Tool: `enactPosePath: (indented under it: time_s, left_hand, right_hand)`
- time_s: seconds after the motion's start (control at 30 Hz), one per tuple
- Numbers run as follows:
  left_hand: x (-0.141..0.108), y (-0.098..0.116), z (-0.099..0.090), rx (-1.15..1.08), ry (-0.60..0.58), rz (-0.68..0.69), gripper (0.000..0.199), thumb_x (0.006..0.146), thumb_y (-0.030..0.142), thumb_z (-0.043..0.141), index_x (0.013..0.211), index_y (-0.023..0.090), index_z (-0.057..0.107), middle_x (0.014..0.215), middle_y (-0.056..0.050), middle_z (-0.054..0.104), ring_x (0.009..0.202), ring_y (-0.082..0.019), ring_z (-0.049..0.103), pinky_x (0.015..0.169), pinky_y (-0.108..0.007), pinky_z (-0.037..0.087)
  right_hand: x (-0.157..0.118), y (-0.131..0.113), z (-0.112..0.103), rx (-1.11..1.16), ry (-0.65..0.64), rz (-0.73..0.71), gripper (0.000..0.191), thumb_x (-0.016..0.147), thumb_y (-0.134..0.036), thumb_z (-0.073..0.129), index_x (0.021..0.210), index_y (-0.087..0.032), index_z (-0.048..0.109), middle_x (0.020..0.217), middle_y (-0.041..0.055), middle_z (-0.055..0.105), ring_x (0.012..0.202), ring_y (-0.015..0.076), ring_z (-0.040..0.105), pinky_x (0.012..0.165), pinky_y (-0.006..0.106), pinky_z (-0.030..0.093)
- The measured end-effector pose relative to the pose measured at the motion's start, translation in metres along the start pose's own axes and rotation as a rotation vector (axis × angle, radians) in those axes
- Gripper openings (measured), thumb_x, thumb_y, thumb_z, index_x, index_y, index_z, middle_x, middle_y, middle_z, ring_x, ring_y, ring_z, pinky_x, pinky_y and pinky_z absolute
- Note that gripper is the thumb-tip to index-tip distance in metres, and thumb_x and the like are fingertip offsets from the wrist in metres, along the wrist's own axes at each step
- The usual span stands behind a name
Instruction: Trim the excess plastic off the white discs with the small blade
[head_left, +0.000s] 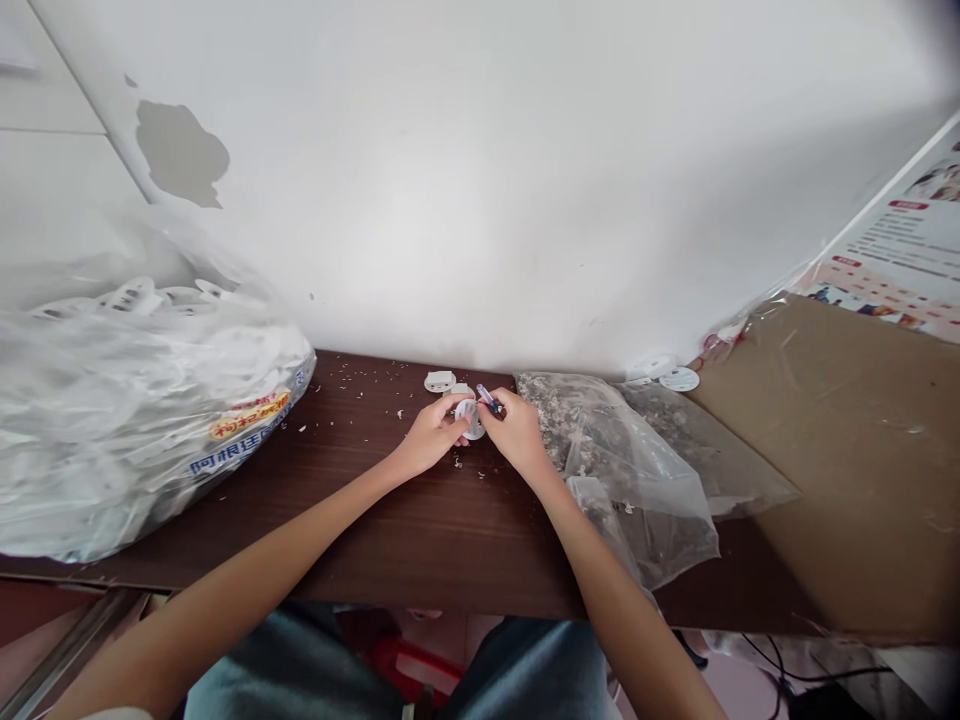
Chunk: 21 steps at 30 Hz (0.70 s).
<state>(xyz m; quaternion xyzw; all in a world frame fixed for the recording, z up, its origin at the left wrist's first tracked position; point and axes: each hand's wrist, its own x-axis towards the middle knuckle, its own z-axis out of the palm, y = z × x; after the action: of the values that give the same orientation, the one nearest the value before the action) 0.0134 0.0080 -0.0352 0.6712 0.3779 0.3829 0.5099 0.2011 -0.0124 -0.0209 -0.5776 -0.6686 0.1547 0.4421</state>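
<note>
L hand point(431, 435) & R hand point(517, 435) meet near the far edge of a dark wood table point(420, 540). L fingers point(453, 414) are closed around a white plastic disc point(470, 420), which sits between both hands, tilted up off flat. R fingers point(496, 407) pinch a small blue tool point(487, 398), its end at the disc; exact contact too small to tell.

White pieces point(439, 381) lie just beyond the hands, w/ white shavings point(360, 385) scattered on the table. A big clear bag point(135, 420) of white parts sits to the L; a clear bag point(622, 470) of grey scraps lies just beside R hand. Further R: white discs point(679, 379), cardboard point(840, 450), & a poster point(892, 240) on the white wall point(480, 200).
</note>
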Motion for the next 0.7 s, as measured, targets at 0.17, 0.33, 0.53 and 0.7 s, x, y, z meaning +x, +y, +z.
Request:
enactPosePath:
  time_s: [0.17,0.33,0.53,0.7]
  left_hand:
    - [-0.0002,0.0008,0.0009,-0.013,0.003,0.000,0.051,0.097,0.047,0.068,0.139,0.019,0.063,0.100,-0.006,0.076,0.071,-0.018,0.073,0.073,-0.033,0.062]
    - [0.0005,0.0007,0.0010,-0.046,0.012,-0.014,0.051,0.096,0.047,0.068,0.139,0.019,0.064,0.104,-0.007,0.076,0.070,-0.017,0.072,0.071,-0.033,0.062]
    - [0.0007,0.0003,0.0015,-0.025,0.000,-0.013,0.053,0.096,0.048,0.069,0.139,0.017,0.063,0.095,-0.006,0.075,0.071,-0.017,0.072,0.072,-0.033,0.062]
    - [-0.0005,0.0014,0.0018,-0.013,0.009,-0.007,0.054,0.096,0.050,0.069,0.139,0.017,0.063,0.099,-0.007,0.075,0.072,-0.018,0.072,0.072,-0.033,0.061]
  right_hand:
    - [-0.0015,-0.0005,0.0009,0.028,0.000,0.017,0.012,0.092,-0.032,0.061,0.089,-0.023,0.069,0.085,0.0006,0.072,0.077,0.0189,0.061,0.074,0.030,0.042]
    - [-0.0024,0.0014,0.0029,0.054,-0.002,0.023,0.013,0.093,-0.034,0.061,0.090,-0.024,0.069,0.086,0.0007,0.073,0.077,0.0193,0.062,0.074,0.030,0.043]
    - [-0.0034,0.0023,0.0060,0.003,0.013,-0.007,0.011,0.093,-0.032,0.061,0.089,-0.023,0.066,0.089,0.0024,0.072,0.082,0.0202,0.062,0.078,0.031,0.044]
    - [-0.0031,0.0013,0.0071,-0.021,0.017,-0.029,0.011,0.093,-0.030,0.063,0.086,-0.022,0.066,0.089,0.0034,0.070,0.084,0.0200,0.062,0.078,0.031,0.043]
